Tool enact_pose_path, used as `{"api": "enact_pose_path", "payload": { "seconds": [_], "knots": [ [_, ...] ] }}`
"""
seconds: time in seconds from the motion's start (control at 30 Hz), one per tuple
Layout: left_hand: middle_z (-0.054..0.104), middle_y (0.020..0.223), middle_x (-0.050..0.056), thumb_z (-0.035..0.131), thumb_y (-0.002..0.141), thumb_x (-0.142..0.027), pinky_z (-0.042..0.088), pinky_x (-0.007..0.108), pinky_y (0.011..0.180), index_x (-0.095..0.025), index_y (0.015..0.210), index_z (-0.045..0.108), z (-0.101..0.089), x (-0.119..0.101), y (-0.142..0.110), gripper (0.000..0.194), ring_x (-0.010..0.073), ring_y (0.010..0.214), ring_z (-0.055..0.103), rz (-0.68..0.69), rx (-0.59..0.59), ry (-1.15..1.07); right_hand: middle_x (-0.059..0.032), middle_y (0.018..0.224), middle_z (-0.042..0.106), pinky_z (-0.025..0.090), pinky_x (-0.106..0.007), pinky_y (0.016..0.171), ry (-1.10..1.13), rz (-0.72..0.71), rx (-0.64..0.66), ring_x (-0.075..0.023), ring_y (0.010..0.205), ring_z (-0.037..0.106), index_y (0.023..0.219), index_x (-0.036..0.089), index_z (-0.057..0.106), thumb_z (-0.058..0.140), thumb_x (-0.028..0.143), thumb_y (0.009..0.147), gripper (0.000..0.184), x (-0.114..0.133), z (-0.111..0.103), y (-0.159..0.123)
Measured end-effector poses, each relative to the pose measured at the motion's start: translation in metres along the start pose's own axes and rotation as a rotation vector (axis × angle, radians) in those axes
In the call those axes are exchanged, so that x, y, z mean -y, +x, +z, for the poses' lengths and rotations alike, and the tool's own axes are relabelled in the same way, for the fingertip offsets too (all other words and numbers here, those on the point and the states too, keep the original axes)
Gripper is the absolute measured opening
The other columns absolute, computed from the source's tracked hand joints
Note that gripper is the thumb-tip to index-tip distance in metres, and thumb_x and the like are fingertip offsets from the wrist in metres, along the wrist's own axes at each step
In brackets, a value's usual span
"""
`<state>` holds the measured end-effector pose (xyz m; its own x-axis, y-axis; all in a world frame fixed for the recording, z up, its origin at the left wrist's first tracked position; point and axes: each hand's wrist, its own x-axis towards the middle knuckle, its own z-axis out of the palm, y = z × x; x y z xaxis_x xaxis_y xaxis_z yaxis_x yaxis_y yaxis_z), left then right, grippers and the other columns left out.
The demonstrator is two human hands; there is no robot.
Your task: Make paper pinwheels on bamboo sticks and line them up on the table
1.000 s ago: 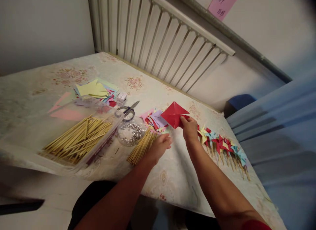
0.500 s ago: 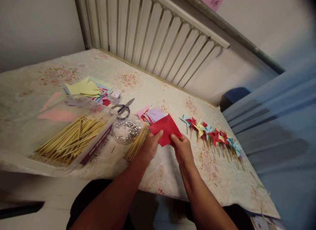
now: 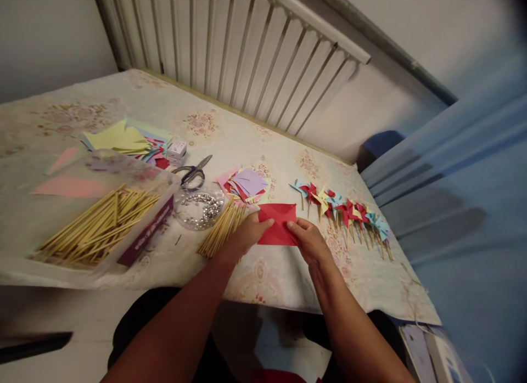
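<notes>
Well, closest in, below the table edge, are my dark-clothed knees (image 3: 144, 309), and beyond them my two hands meet at one piece of red paper (image 3: 278, 235) in front of me. My left hand (image 3: 247, 233) pinches its left edge, thumb laid on top; my right hand (image 3: 313, 242) pinches the right edge the same way, so both sets of fingers are closed on it. Faint creases cross its face. I'd judge the likeliest trouble is a tear or a crooked crease, if my thumbs pull apart or press unevenly. Another is my left wrist scattering the loose sticks (image 3: 220, 229) just beside it; whether they touch, I can't tell. As for its lie, one edge faces me and the opposite one faces away; it looks roughly square, so I find no clear long axis. Left of those sticks sit a clear round dish (image 3: 192, 227) of small silvery pieces and a plastic tub (image 3: 144, 232) of more sticks. A little farther out lie coloured paper squares (image 3: 249, 181), scissors (image 3: 192, 177) and, to the right, a row of finished pinwheels (image 3: 348, 210). Farther left are a small white box (image 3: 177, 151) and a paper pile (image 3: 117, 137), with the radiator (image 3: 247, 59) behind everything.
</notes>
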<state>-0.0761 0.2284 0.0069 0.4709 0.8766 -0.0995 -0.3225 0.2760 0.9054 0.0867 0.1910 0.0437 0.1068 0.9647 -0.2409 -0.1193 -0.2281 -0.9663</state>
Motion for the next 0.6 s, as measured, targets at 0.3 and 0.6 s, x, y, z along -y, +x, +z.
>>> {"api": "enact_pose_path", "payload": {
  "seconds": [0.3,0.6],
  "knots": [
    [0.071,0.086,0.007,0.063,0.075,-0.030,0.051,0.034,0.072,-0.013,0.107,0.066,0.010,0.007,0.003,0.037,0.0203,0.075,0.064,-0.018,0.059,0.182,-0.0041,0.079,0.075,0.055,-0.032,0.071,0.190,0.071,-0.058,-0.0195,0.068,0.069,0.081,0.017,0.071,0.086,0.031,0.053,0.035,-0.015,-0.011,-0.010],
    [0.071,0.089,0.009,0.061,0.078,-0.034,0.050,0.033,0.073,-0.012,0.113,0.064,0.013,0.013,0.003,0.041,0.0207,0.077,0.065,-0.019,0.133,0.150,-0.0050,0.085,0.076,0.057,-0.036,0.072,0.192,0.103,-0.005,-0.0239,0.075,0.070,0.088,0.018,0.072,0.084,0.032,0.054,0.038,-0.017,-0.014,-0.019]
  ]
}}
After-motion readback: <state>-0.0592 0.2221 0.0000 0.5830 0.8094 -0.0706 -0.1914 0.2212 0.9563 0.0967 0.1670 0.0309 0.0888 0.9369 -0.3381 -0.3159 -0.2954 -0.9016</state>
